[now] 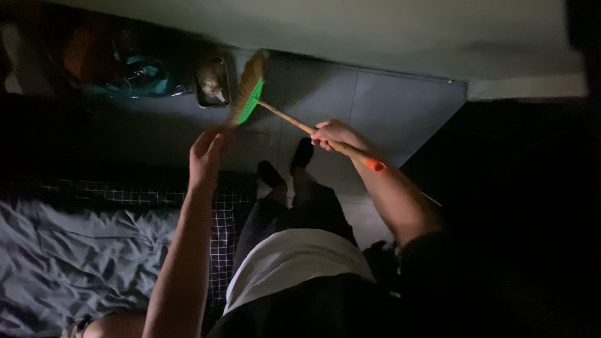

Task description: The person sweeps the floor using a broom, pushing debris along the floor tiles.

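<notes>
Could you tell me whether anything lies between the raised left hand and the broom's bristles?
Nothing visible does. The left hand reaches the straw bristle head with green plastic collar; the right hand grips the wooden broom handle.

Few such things show in this dim room. In the upper left of the frame, a small dark rectangular object (212, 82) with rounded corners and a pale reflection on its face lies on the floor; it may be a phone screen or a small mirror, but the dark hides which. No packages, labels or signs can be made out.
</notes>
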